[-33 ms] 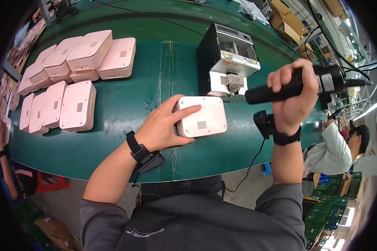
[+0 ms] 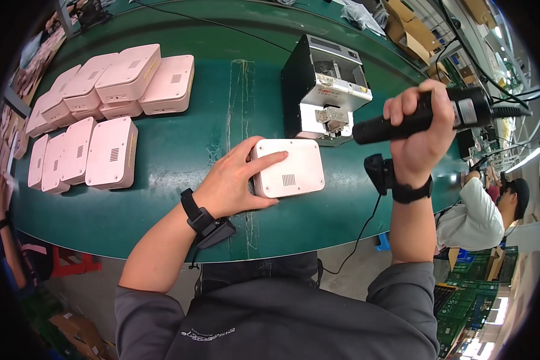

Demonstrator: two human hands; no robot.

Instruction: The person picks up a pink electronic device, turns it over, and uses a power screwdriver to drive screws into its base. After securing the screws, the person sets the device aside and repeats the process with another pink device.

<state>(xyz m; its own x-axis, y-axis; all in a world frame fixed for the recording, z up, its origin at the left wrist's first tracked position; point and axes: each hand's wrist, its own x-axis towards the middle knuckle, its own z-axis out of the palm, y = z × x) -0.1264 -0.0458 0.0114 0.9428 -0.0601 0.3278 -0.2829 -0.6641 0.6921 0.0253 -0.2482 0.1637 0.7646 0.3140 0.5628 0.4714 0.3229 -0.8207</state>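
A pale pink box-shaped device (image 2: 303,165) lies flat on the green bench in front of me, with a slotted vent and screw holes in its upper face. My left hand (image 2: 237,177) grips it from the left, index finger stretched over the top and thumb along the near side. Raised to the right of the box, my right hand (image 2: 426,129) is wrapped round a black electric screwdriver (image 2: 378,130) with a cable at its rear. The screwdriver's front end points left and stays apart from the box. Just behind stands a black-and-silver screw feeder (image 2: 327,90).
Several similar pink devices (image 2: 111,153) stand or lie stacked at the left of the bench (image 2: 180,222). A cable runs along the far side. Cardboard boxes (image 2: 409,30) sit at the far right. Another person (image 2: 477,219) is at the right, and a red stool (image 2: 72,261) is at lower left.
The screwdriver in my right hand has shifted very slightly. My left hand and the box stay in place.
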